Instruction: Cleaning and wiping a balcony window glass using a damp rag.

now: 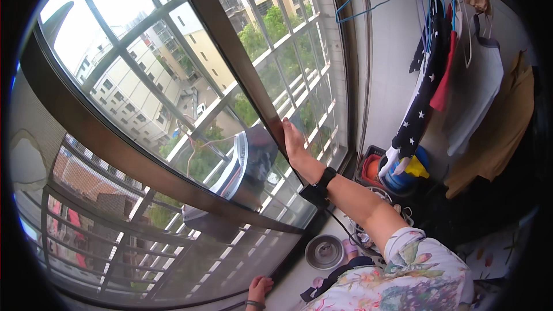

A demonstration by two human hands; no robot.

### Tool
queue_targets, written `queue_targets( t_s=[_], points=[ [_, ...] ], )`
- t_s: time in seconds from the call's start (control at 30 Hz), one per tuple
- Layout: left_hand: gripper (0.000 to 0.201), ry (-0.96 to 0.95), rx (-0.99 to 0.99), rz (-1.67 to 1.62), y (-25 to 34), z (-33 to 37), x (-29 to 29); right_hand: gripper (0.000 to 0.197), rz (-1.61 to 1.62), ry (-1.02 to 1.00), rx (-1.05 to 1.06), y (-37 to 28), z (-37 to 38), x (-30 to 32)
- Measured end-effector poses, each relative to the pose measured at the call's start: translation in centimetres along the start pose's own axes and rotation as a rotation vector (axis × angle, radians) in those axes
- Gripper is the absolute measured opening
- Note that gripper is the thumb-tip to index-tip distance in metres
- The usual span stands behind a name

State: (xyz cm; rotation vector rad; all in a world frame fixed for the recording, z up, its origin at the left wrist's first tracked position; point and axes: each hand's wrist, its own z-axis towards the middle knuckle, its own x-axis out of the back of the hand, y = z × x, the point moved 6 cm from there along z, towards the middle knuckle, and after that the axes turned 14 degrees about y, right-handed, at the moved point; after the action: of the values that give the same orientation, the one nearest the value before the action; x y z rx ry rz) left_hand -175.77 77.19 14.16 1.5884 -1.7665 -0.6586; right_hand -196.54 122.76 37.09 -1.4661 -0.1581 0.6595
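My right hand (295,141) grips the dark metal upright frame (253,83) of a sliding window, its fingers partly hidden behind the edge. A black band with a small box sits on that wrist, and a black cable runs down from it. Low in the view, my left hand (260,288) is loosely curled near the bottom of the window, with nothing visible in it. Through the glass, a dark garment with a pale waistband (253,152) hangs outside by the white window bars (167,83). A wire hanger shows beside it.
At the right, a star-print garment (423,92), a red one, a grey top (478,89) and a brown piece (495,132) hang from a rail. Below stand a blue bucket (397,181) with a yellow item and a red basket. A metal bowl (324,252) sits on the floor.
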Motion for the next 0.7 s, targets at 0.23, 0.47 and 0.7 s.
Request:
queue_targets(
  t_s=[0.23, 0.47, 0.7],
  points=[
    [0.023, -0.014, -0.012, -0.026, -0.5, 0.8, -0.6, 0.058, 0.164, -0.081, 0.059, 0.1, -3.4, -1.2],
    [0.023, -0.020, -0.012, 0.018, 1.6, -0.1, -2.5, 0.054, 0.207, -0.142, 0.139, 0.2, -4.9, -1.9],
    [0.024, -0.059, 0.003, 0.046, 2.2, 0.5, -3.7, 0.047, 0.075, -0.193, 0.060, 1.2, -6.3, -2.9]
  ],
)
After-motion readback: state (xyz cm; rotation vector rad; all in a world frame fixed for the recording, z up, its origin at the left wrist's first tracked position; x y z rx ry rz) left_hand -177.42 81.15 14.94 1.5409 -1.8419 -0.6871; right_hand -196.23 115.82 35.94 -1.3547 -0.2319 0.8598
